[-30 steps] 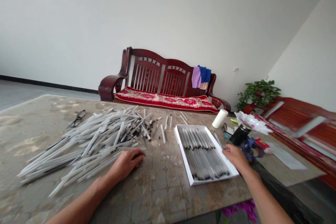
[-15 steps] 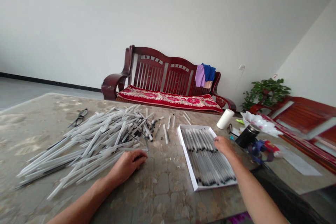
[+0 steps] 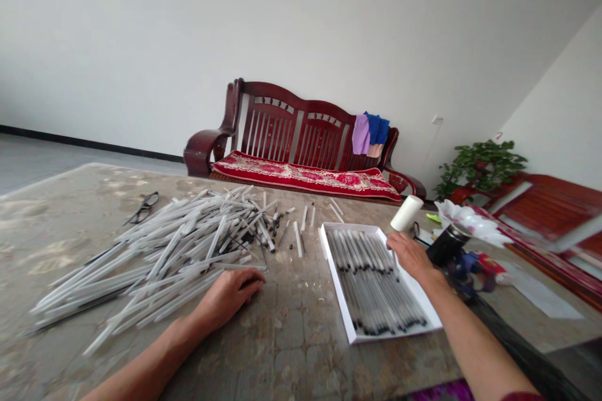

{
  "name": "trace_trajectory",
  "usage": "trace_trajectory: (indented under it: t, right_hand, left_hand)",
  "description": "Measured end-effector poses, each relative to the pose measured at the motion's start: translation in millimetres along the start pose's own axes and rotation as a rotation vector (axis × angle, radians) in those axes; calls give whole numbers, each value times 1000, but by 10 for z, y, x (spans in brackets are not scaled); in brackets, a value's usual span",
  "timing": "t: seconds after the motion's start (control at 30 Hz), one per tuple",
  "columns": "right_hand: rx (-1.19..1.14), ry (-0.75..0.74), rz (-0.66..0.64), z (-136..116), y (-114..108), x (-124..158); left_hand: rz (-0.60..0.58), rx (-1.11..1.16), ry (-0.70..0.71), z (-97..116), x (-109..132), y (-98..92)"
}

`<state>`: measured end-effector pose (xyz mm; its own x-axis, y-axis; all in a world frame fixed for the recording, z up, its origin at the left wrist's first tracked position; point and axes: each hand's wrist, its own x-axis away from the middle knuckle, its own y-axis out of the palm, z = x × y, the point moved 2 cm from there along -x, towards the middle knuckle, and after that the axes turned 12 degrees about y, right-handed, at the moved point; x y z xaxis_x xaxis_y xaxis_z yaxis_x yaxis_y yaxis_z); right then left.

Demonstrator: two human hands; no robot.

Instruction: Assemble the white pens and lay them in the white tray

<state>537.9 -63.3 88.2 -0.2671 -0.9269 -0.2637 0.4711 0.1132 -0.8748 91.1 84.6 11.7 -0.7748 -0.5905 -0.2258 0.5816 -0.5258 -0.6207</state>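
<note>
My left hand (image 3: 232, 294) rests on the patterned tabletop with its fingers curled down; whatever may be under them is hidden. It lies at the near right edge of a large heap of whitish, translucent pen tubes (image 3: 183, 244), some with black parts. At the right side of a shallow white box (image 3: 342, 301), my right hand (image 3: 410, 255) pinches the upper end of a clear, black-ended pen (image 3: 396, 270). Inside the box, similar pens (image 3: 380, 301) lie side by side in two rows, black ends toward me.
Loose tubes (image 3: 298, 239) and small black pieces lie between heap and box. Black glasses (image 3: 145, 207) sit behind the heap. Right of the box are a white roll (image 3: 406, 213), a black cylinder (image 3: 449, 244) and a petal-shaped dish (image 3: 470, 222). A wooden bench (image 3: 301, 131) stands beyond.
My right hand has shifted slightly right along the far row, and more of the box's right side shows. My left hand stays in place. The view has moved slightly.
</note>
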Motion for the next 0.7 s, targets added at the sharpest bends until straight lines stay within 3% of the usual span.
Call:
trace_trajectory:
  t: [0.17,0.4,0.53,0.7]
  right_hand:
    - [9,-49,25,-47,121,-165]
    - [-147,-24,-23,-249,257,-307]
    - [-214,158,-30,-313,276,-309]
    - [-285,397,-180,-447,195,-361]
  left_hand:
    - [4,7,-12,-20,1,9]
    - [-8,-10,-17,-30,5,11]
    - [-12,-14,-5,-30,6,11]
    - [-9,-21,14,-26,9,14]
